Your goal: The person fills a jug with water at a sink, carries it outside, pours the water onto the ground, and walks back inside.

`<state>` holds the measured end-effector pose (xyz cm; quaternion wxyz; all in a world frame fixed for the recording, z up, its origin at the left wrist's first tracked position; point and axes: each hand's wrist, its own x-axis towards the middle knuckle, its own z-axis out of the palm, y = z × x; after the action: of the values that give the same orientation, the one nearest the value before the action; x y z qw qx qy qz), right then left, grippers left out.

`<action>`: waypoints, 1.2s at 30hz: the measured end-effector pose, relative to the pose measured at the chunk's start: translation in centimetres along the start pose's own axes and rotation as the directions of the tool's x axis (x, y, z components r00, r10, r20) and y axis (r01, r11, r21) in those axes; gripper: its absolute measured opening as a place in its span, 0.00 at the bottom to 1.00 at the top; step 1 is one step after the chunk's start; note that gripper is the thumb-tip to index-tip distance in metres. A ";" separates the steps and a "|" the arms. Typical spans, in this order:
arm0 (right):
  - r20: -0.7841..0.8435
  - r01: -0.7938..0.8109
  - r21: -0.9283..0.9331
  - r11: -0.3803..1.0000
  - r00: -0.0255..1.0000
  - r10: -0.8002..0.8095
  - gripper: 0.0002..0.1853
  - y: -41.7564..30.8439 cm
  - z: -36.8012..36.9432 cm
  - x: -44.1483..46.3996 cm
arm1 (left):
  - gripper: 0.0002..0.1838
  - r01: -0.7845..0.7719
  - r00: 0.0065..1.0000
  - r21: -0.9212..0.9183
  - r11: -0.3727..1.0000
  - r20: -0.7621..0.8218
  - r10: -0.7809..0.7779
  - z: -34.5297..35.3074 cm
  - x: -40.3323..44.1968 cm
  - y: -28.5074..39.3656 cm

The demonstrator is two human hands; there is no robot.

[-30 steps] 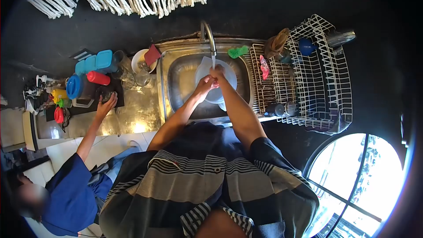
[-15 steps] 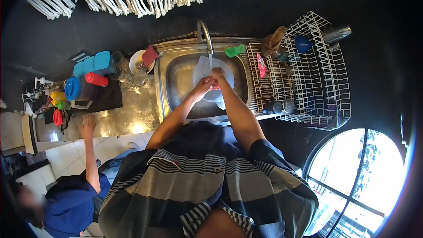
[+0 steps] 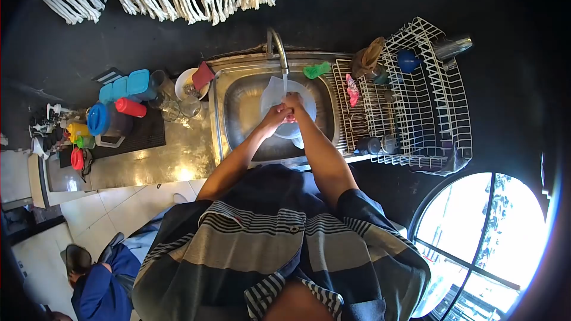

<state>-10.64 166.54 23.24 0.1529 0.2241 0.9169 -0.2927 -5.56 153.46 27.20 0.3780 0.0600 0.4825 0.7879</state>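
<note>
Meeting above a translucent container (image 3: 307,98) under running water (image 3: 285,84), left hand (image 3: 276,115) and right hand (image 3: 292,101) curl closed.

The pitcher (image 3: 277,100) sits in the sink (image 3: 241,137), between the table (image 3: 178,154) at left and the rack (image 3: 410,107) at right.

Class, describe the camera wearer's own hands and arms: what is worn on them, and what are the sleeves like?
The left hand and right hand are gloveless, with no watch visible. The forearms are uncovered; loose, dark sleeves end near the elbows. Any rings are too small to tell.
</note>
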 end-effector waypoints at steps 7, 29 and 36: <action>0.021 0.012 -0.071 0.997 1.000 -0.011 0.21 -0.4 -0.5 0.0 | 0.09 0.075 0.997 -0.052 0.996 0.001 -0.075 -0.3 0.5 0.1; 0.125 -0.113 0.615 0.781 0.991 0.045 0.18 2.9 3.7 2.3 | 0.15 -0.058 0.997 0.076 0.995 -0.048 0.062 -0.2 0.9 -1.3; 0.374 -0.435 0.744 0.506 0.900 0.225 0.11 2.9 2.8 1.2 | 0.15 -0.196 0.972 0.468 0.862 -0.022 0.233 -1.4 2.1 -1.0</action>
<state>-9.80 167.40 19.19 0.1904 0.4051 0.5940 -0.6684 -7.17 154.09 25.09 0.2439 0.1709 0.6607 0.6891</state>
